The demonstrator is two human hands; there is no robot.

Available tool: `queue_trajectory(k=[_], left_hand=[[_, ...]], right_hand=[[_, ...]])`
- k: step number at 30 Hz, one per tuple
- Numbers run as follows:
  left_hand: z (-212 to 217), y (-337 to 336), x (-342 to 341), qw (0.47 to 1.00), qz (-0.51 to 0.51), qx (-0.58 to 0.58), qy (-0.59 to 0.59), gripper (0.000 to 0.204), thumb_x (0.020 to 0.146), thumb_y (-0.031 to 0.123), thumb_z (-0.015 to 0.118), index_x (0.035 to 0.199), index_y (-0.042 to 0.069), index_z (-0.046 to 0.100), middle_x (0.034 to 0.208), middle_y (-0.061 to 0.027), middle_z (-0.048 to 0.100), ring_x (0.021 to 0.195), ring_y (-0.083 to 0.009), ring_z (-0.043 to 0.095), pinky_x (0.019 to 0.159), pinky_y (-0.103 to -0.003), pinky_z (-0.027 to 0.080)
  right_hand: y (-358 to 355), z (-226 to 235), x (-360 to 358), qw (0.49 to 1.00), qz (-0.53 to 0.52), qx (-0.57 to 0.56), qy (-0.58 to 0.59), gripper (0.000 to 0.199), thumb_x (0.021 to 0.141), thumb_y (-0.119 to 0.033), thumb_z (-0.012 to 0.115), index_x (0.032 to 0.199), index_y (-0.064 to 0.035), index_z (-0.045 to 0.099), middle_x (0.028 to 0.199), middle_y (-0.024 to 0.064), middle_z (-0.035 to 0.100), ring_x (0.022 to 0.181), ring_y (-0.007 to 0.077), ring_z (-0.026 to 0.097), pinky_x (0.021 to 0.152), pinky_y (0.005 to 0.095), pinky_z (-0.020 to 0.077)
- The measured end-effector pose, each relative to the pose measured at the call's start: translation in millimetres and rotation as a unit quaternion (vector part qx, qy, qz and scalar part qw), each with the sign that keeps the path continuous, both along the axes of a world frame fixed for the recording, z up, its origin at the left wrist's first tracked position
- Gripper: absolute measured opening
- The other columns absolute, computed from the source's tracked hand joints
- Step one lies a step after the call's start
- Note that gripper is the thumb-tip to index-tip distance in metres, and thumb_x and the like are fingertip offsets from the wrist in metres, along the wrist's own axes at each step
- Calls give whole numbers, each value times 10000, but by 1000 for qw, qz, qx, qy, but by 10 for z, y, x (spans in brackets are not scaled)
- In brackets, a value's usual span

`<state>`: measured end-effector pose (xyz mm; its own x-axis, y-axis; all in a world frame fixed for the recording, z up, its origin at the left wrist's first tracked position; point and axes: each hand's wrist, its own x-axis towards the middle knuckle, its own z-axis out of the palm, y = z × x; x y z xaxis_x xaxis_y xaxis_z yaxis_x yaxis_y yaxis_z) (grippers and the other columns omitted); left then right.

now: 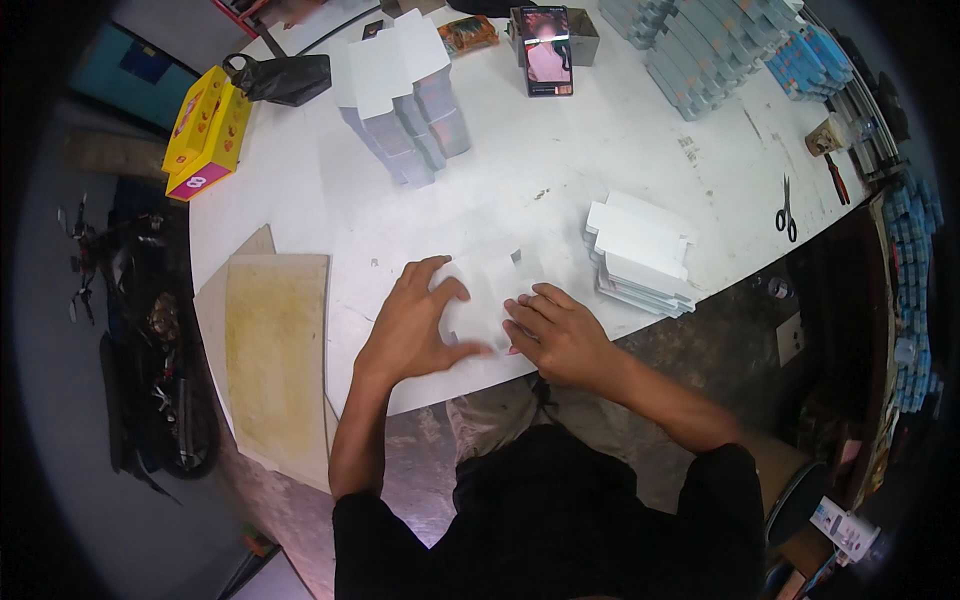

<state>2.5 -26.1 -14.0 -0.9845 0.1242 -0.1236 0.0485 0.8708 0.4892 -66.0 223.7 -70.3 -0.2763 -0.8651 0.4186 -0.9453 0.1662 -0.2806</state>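
In front of me on the table lies a thin white carton blank (pixel 482 300), blurred and hard to tell from the white tabletop. My left hand (pixel 405 325) arches over its left side, thumb and fingers spread wide apart. On the blank's right side is my right hand (pixel 558 335), its fingers bent and closed on the edge; its thumb is mostly hidden. To the right of that hand sits a pile of flat white cartons (pixel 640 250). Taller stacks of cartons (pixel 405 100) stand farther off, left of the middle.
Brownish boards (pixel 278 360) lie at the left table edge. Beyond are a yellow box (pixel 208 135), a black bag (pixel 290 80) and a propped phone (pixel 546 55). Toward the right are scissors (pixel 787 212), a cup (pixel 825 136) and grey-blue carton stacks (pixel 690 60). A motorbike (pixel 165 330) stands left.
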Motion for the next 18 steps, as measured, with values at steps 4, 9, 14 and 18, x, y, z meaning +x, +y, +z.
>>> queue_trajectory(k=[4, 9, 14, 18], left_hand=[[133, 18, -59, 999, -28, 10, -43, 745, 622, 444, 1022, 1196, 95, 699, 1520, -253, 513, 1390, -450, 495, 1108, -516, 478], [-147, -387, -299, 991, -7, 109, -77, 877, 681, 353, 1007, 1420, 134, 589, 1523, -211, 526, 1389, -417, 505, 1123, -508, 453], [7, -272, -329, 997, 72, -11, 27, 1268, 643, 342, 1024, 1684, 177, 319, 1625, -208, 418, 1533, -410, 356, 1242, -567, 286], [-167, -265, -271, 992, 124, -39, 6, 1327, 599, 374, 1039, 1692, 193, 309, 1715, -243, 288, 1580, -454, 270, 1271, -580, 236]], right_hand=[[-83, 303, -168, 989, 20, 108, -99, 205, 753, -114, 807, 912, 8, 765, 1094, 177, 772, 960, 293, 737, 1042, 450, 537], [-454, 274, -526, 975, -65, 121, -174, 237, 799, -185, 839, 967, -43, 749, 948, 116, 676, 961, 321, 652, 921, 454, 466], [-572, 506, -522, 963, -215, 91, -136, 520, 788, -372, 912, 1137, -58, 688, 1101, 156, 616, 1137, 336, 584, 964, 527, 368], [-648, 342, -646, 921, -300, 97, -231, 573, 690, -424, 979, 1030, -82, 670, 962, 104, 640, 977, 311, 630, 922, 492, 359]])
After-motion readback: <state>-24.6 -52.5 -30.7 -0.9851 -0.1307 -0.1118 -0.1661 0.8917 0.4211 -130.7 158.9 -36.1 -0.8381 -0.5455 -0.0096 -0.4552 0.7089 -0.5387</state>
